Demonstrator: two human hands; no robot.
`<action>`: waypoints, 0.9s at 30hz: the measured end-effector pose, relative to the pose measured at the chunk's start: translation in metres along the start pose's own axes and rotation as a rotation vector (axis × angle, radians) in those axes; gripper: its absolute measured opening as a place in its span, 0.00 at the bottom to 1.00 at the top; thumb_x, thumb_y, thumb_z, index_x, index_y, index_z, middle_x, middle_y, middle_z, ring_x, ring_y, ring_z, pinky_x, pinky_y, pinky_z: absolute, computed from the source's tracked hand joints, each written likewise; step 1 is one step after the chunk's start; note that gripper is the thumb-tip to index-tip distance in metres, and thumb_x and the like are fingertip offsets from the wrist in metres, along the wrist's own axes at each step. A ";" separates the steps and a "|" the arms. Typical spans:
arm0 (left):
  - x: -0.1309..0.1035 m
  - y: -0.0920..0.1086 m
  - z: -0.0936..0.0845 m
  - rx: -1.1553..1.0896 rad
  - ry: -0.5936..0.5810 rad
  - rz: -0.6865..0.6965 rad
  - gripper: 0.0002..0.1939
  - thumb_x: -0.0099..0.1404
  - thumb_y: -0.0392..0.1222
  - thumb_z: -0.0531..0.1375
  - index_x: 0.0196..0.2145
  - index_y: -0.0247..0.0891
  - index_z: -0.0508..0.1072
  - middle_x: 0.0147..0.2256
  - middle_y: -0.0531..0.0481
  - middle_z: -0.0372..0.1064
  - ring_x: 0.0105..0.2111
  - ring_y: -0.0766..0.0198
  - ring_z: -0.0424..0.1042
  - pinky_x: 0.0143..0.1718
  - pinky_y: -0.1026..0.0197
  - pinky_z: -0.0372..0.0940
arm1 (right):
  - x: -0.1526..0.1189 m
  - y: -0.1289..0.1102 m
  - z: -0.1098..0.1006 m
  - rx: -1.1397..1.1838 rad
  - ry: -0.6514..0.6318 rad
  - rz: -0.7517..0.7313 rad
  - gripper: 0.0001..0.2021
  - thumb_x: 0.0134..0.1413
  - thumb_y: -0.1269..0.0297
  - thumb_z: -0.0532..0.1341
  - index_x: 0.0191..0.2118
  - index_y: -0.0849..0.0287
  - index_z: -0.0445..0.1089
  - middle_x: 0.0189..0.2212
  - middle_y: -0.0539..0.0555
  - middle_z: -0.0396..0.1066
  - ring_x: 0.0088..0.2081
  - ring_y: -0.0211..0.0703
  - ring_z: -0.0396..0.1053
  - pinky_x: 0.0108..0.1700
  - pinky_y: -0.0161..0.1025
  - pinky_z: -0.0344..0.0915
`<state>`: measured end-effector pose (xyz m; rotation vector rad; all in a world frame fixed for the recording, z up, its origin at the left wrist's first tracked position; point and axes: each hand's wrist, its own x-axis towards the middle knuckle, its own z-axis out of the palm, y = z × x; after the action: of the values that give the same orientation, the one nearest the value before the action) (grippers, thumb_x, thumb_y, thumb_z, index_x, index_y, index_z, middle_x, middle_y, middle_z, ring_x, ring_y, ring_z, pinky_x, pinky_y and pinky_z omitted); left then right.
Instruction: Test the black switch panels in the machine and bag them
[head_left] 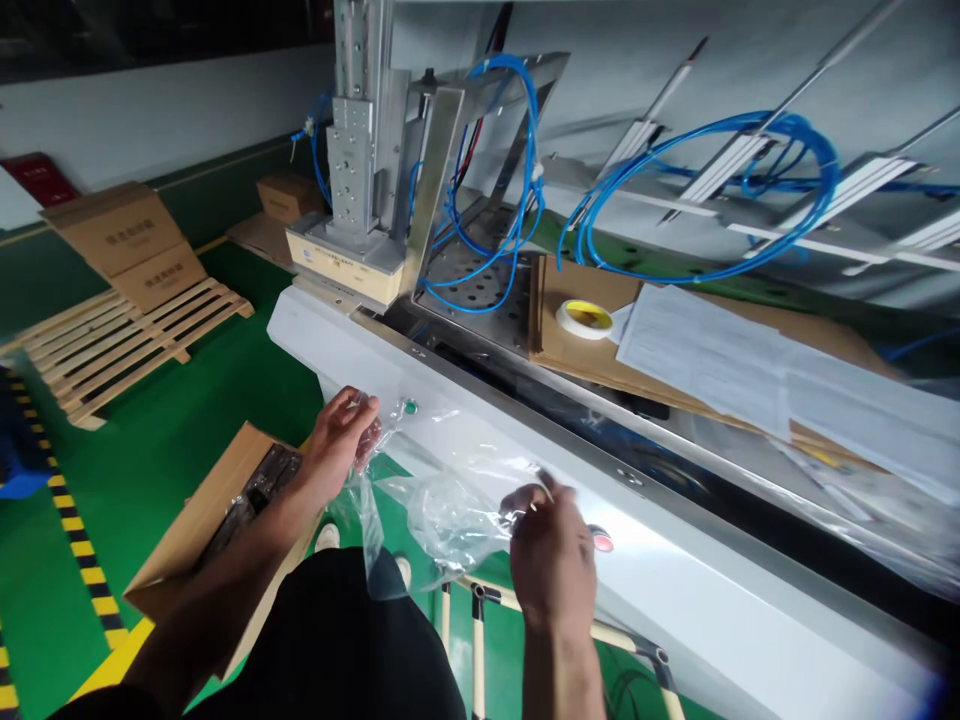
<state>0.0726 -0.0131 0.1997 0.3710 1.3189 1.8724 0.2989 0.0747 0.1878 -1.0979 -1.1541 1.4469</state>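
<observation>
A clear plastic bag (450, 515) is stretched between my two hands, in front of the white machine panel (465, 425). My left hand (341, 440) pinches its left edge, thumb and fingers pressed together. At the bag's right side my right hand (551, 545) is closed on the film, its fingers curled and slightly blurred. Something pale and round shows through the crumpled plastic, too unclear to name. A green button (410, 407) sits on the panel near my left hand, and a red button (601, 539) is just right of my right hand.
Below my left arm an open cardboard box (217, 510) holds dark wrapped items. Cardboard with a tape roll (585, 319) and paper sheets (697, 345) lies on the machine. Blue air hoses (592, 225) loop behind. A wooden pallet (127, 340) stands on the green floor.
</observation>
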 end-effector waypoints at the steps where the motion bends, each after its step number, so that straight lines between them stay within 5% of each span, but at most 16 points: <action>1: 0.002 0.000 0.001 -0.011 0.014 0.011 0.30 0.54 0.64 0.75 0.31 0.41 0.63 0.20 0.63 0.61 0.15 0.76 0.56 0.15 0.71 0.49 | 0.002 0.001 -0.001 0.066 -0.032 0.015 0.35 0.48 0.23 0.65 0.42 0.53 0.77 0.29 0.53 0.75 0.35 0.50 0.76 0.35 0.43 0.71; 5: 0.009 0.002 0.004 -0.041 0.132 0.066 0.32 0.54 0.67 0.74 0.30 0.42 0.62 0.20 0.63 0.62 0.14 0.76 0.57 0.16 0.70 0.52 | -0.014 0.010 0.003 0.058 -0.271 0.143 0.40 0.38 0.23 0.70 0.45 0.54 0.78 0.44 0.61 0.81 0.46 0.57 0.78 0.48 0.51 0.75; 7: 0.012 0.002 0.004 -0.024 0.180 0.086 0.32 0.54 0.69 0.72 0.31 0.42 0.62 0.20 0.63 0.64 0.14 0.75 0.58 0.15 0.70 0.53 | -0.028 0.018 0.008 -0.104 -0.328 0.195 0.31 0.44 0.30 0.73 0.38 0.56 0.78 0.34 0.58 0.81 0.37 0.52 0.78 0.43 0.47 0.74; 10: 0.015 0.003 0.003 0.044 0.185 0.129 0.31 0.56 0.71 0.70 0.32 0.42 0.64 0.20 0.62 0.67 0.12 0.75 0.57 0.13 0.70 0.52 | -0.043 0.030 0.012 -0.263 -0.246 0.178 0.30 0.53 0.30 0.68 0.33 0.57 0.76 0.15 0.48 0.68 0.18 0.39 0.63 0.26 0.38 0.63; 16: 0.027 -0.002 0.001 0.104 0.107 0.030 0.33 0.54 0.73 0.70 0.34 0.42 0.66 0.23 0.59 0.71 0.12 0.72 0.60 0.13 0.67 0.55 | -0.036 0.033 -0.002 -0.205 -0.153 0.156 0.30 0.48 0.30 0.71 0.31 0.57 0.72 0.10 0.44 0.58 0.14 0.34 0.51 0.18 0.34 0.47; 20: 0.022 -0.018 -0.008 0.168 0.076 0.083 0.31 0.59 0.65 0.71 0.48 0.42 0.70 0.41 0.47 0.77 0.35 0.62 0.79 0.36 0.61 0.73 | -0.033 0.016 -0.001 0.048 -0.077 0.177 0.29 0.46 0.33 0.74 0.29 0.56 0.70 0.13 0.41 0.55 0.15 0.31 0.50 0.18 0.33 0.47; 24: -0.007 -0.043 -0.025 0.376 0.206 0.383 0.29 0.64 0.55 0.70 0.56 0.45 0.65 0.57 0.41 0.70 0.56 0.55 0.73 0.57 0.53 0.70 | -0.034 0.008 0.010 0.171 -0.021 0.150 0.27 0.50 0.36 0.73 0.32 0.56 0.70 0.17 0.40 0.54 0.17 0.29 0.48 0.20 0.32 0.47; 27: -0.025 -0.068 -0.034 0.662 0.046 0.566 0.27 0.62 0.51 0.73 0.55 0.45 0.70 0.55 0.40 0.71 0.58 0.49 0.72 0.61 0.46 0.67 | -0.031 0.016 0.013 0.173 0.040 0.137 0.25 0.55 0.36 0.70 0.35 0.55 0.69 0.18 0.39 0.54 0.17 0.29 0.46 0.20 0.32 0.45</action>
<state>0.0973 -0.0447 0.1307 1.1441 2.0049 1.8212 0.2883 0.0404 0.1768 -1.0966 -0.9212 1.5915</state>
